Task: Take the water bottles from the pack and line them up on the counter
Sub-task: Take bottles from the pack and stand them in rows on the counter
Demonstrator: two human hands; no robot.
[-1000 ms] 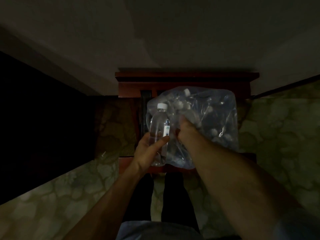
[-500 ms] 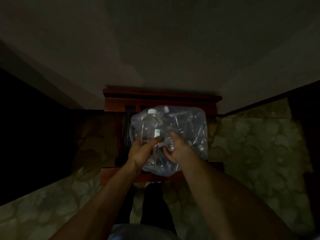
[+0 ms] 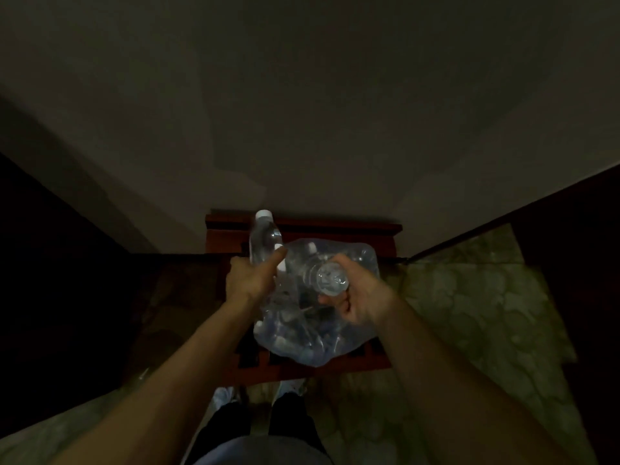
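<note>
Gripping bottles [image 3: 263, 241] w/ both hands [image 3: 250, 280], over pack [image 3: 302, 333].

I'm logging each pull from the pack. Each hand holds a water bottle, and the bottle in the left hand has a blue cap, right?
Not quite: the cap on the left hand's bottle is white, not blue, as the head view shows. The rest stands: the left hand grips that bottle upright, and the right hand holds a second bottle over the plastic pack.
</note>
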